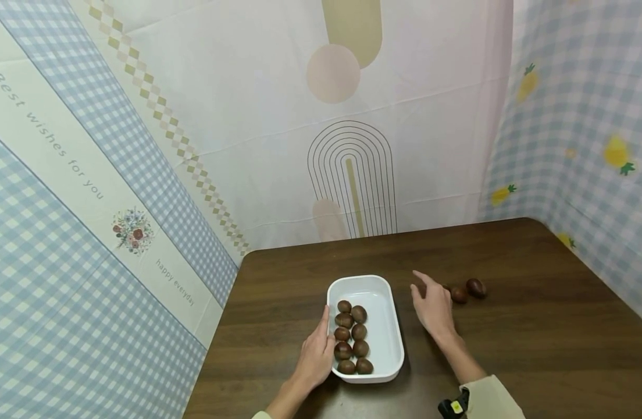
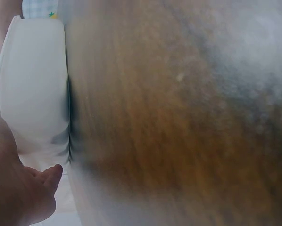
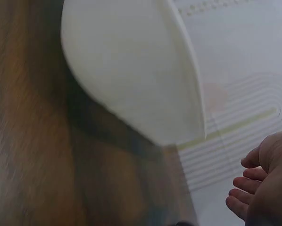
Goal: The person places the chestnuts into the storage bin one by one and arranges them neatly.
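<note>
White dish [image 1: 385, 314] on the brown table [image 1: 551, 326], chestnuts [image 1: 359, 331] in two columns along its left side: five left, four right. Left hand [image 1: 314, 356] touches the dish's left wall, index finger extended along it. Right hand [image 1: 435, 307], right of the dish: thumb and index apart, nothing seen held. Loose chestnuts [image 1: 459, 295] just to its right; the hand partly hides one. Printed cloth [image 1: 237, 145] beyond the far edge. Chestnuts visible in head view only; both wrist views show the dish's outer wall; right wrist view adds loosely bent fingers.
</note>
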A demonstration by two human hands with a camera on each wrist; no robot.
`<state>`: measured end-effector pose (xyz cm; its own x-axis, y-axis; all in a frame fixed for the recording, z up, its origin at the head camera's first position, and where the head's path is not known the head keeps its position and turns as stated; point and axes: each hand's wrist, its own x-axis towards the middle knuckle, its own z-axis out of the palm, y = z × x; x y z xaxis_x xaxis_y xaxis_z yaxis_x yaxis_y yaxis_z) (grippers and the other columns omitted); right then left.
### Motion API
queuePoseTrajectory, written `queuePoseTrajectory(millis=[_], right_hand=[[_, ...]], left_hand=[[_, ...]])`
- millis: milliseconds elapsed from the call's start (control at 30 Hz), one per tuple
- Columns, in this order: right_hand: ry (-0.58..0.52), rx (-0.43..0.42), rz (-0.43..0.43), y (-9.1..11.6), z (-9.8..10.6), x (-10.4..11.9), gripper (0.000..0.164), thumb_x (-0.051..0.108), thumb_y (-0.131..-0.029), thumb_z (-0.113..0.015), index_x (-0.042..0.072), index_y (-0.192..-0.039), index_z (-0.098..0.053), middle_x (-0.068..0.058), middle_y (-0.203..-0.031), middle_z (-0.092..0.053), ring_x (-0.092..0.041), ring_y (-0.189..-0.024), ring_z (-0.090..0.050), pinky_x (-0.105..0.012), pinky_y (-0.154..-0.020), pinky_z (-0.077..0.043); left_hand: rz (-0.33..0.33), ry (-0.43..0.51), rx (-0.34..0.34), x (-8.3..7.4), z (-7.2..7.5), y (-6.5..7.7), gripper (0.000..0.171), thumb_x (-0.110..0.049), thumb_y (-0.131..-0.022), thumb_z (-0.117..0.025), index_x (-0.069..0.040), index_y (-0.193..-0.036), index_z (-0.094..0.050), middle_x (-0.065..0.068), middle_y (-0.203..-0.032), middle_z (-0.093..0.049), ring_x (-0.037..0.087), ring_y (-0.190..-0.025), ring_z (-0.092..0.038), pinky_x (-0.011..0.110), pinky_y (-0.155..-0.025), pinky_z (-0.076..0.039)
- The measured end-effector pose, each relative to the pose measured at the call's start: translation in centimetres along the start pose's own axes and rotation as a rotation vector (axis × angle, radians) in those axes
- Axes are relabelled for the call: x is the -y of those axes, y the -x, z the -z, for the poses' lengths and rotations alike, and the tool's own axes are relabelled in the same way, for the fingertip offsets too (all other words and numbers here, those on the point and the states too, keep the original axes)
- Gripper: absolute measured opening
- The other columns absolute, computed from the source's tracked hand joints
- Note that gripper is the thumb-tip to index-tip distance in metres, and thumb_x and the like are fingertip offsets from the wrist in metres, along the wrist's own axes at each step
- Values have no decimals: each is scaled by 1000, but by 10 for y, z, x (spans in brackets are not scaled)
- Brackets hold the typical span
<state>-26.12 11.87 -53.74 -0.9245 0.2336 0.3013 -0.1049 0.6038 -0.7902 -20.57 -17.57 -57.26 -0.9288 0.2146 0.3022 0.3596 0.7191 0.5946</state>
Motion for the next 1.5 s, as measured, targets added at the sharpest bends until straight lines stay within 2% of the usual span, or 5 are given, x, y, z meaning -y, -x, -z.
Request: queuePoseTrajectory(millis=[133,267,433,1067,1500], right_hand=[[21,-36,-31,2,6,-16,41,6,-101,-66,-3,-141,-65,-31,-110,-72,-32,-64,-58,-57,-78,-51],[22,-30,-58,6,10,-29,41,3,-100,-66,-8,-139,-63,-33,-118,-70,-44,-88,-69,-61,-85,-53],[22,-15,-81,10,11,-39,40,1,-99,-68,-10,-137,-64,-33,-125,-68,-52,-112,-66,-66,-96,-49],[52,17,-104,13,12,-57,38,-1,-93,-73,-7,-131,-69,-34,-127,-68,-59,-119,-59,-70,-100,-45],[89,14,-96,12,12,-61,38,-1,-89,-78,-5,-127,-73,-35,-125,-68,-61,-113,-61,-71,-95,-47]], left_hand=[[-1,-8,1,1,0,0,65,-4,-103,-49,-1,-166,-31,22,-156,-52,38,-136,-58,56,-109,-48],[-5,-8,2,1,1,0,66,-3,-103,-49,-1,-166,-30,22,-156,-52,38,-137,-58,56,-109,-48],[-7,-8,2,2,1,0,66,-3,-103,-49,-1,-166,-31,22,-156,-53,38,-136,-58,56,-108,-49],[2,-3,11,2,-1,0,65,-4,-104,-49,0,-166,-31,23,-156,-52,39,-134,-59,56,-107,-50],[2,0,12,3,-1,-1,66,-4,-103,-49,-2,-167,-30,22,-157,-51,38,-136,-58,56,-109,-49]])
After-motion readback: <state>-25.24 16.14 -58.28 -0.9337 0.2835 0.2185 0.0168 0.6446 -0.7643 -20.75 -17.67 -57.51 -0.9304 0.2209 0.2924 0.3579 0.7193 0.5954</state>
